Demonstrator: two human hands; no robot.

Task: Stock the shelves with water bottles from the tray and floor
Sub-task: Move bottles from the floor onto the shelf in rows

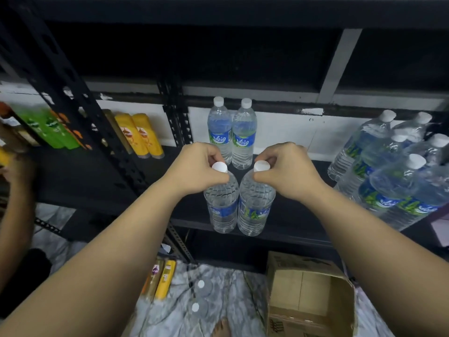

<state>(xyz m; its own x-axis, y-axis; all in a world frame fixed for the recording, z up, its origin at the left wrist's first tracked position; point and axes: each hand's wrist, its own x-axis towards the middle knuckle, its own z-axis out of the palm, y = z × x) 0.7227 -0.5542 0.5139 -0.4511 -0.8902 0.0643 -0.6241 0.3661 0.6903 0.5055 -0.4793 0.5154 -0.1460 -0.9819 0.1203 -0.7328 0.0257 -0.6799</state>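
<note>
At frame centre, the left hand (pixel 194 169) is pinching the neck of one water bottle (pixel 222 205) while the right hand (pixel 286 171) is pinching another bottle (pixel 255 205) just beside it, both over the black shelf (pixel 97 181).

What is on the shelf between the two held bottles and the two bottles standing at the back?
Nothing: in the head view, only bare dark shelf shows between the held bottles and the back pair.

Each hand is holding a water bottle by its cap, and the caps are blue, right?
Not quite. The head view shows the left hand and right hand each holding a water bottle by its cap, but the caps are white.
</note>
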